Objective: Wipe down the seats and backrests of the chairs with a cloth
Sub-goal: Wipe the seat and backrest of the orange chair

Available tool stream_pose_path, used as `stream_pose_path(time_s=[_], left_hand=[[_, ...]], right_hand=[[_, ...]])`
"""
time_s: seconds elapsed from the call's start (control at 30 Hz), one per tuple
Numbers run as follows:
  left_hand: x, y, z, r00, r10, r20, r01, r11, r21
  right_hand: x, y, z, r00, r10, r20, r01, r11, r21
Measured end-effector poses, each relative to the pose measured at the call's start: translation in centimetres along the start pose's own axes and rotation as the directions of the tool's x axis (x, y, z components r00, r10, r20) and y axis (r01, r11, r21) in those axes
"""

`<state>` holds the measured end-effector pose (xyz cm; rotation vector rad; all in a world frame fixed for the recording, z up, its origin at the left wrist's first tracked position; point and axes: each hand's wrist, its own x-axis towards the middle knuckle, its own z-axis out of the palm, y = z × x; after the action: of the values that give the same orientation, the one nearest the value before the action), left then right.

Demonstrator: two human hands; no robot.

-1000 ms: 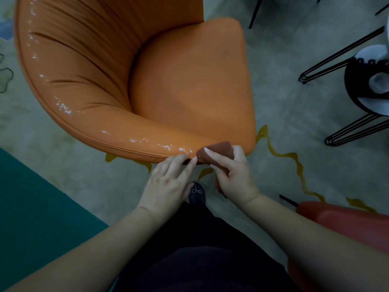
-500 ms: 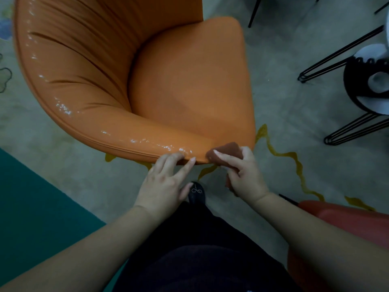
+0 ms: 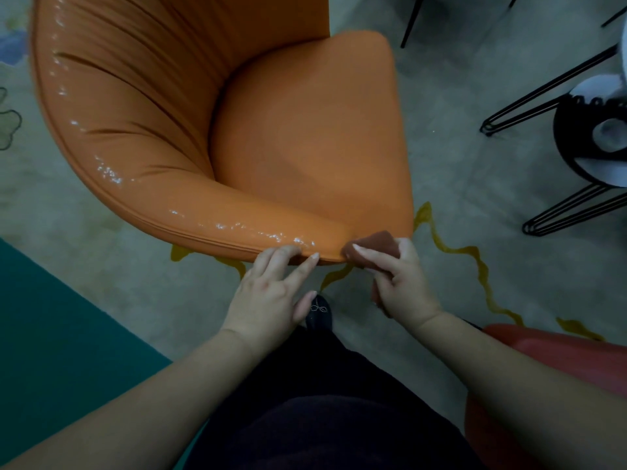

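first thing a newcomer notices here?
The big orange chair filling the upper middle, its curved rim glistening. At its near edge, the right hand grips a reddish-brown cloth against the rim, while the left hand rests fingertips on the rim beside it.

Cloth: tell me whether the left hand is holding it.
No, the right hand grips the cloth; the left hand rests on the chair edge.

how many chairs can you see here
2 for sure: the orange chair being wiped, and a red chair at lower right. Black legs at upper right may belong to more.
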<state>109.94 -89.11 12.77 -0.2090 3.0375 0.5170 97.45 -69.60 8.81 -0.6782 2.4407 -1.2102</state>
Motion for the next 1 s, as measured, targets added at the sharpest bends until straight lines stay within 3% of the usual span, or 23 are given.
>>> stream_pose_path(time_s=[0.2,0.37,0.5,0.6,0.7,0.77,0.83,1.0], left_hand=[[0.1,-0.1,-0.2,1.000,0.012,0.023,-0.012,1.000,-0.004],[-0.5,-1.0,-0.6,0.998,-0.057,-0.028,0.055,0.997,-0.053],[-1.1,-2.5,-1.2,0.959,-0.225,-0.172,0.208,0.972,-0.112],[-1.2,-3.8,-2.1,0.872,-0.422,-0.249,0.386,0.904,-0.182],[-1.2,-5.3,-2.8,0.662,-0.719,-0.213,0.639,0.689,-0.342],[-1.1,-6.5,-3.0,0.541,-0.825,-0.164,0.715,0.553,-0.427],[-1.0,-7.4,-3.0,0.505,-0.856,-0.111,0.739,0.495,-0.457],[-0.6,-7.9,-2.6,0.524,-0.850,-0.057,0.722,0.478,-0.500]], right_hand=[[1.2,-2.2,1.9,0.995,-0.067,0.079,0.060,0.994,0.091],[2.5,-2.2,0.6,0.990,0.127,-0.061,-0.125,0.991,0.039],[3.8,-5.9,3.5,0.982,-0.110,0.153,0.110,0.994,0.010],[5.4,-7.1,3.9,0.949,-0.154,0.276,0.165,0.986,-0.018],[5.1,-5.3,2.1,0.966,-0.113,0.231,0.137,0.986,-0.092],[4.5,-4.5,1.3,0.970,-0.112,0.218,0.146,0.978,-0.148],[4.9,-5.1,2.0,0.952,-0.158,0.261,0.204,0.966,-0.157],[8.1,-8.6,5.1,0.838,-0.276,0.470,0.386,0.910,-0.152]])
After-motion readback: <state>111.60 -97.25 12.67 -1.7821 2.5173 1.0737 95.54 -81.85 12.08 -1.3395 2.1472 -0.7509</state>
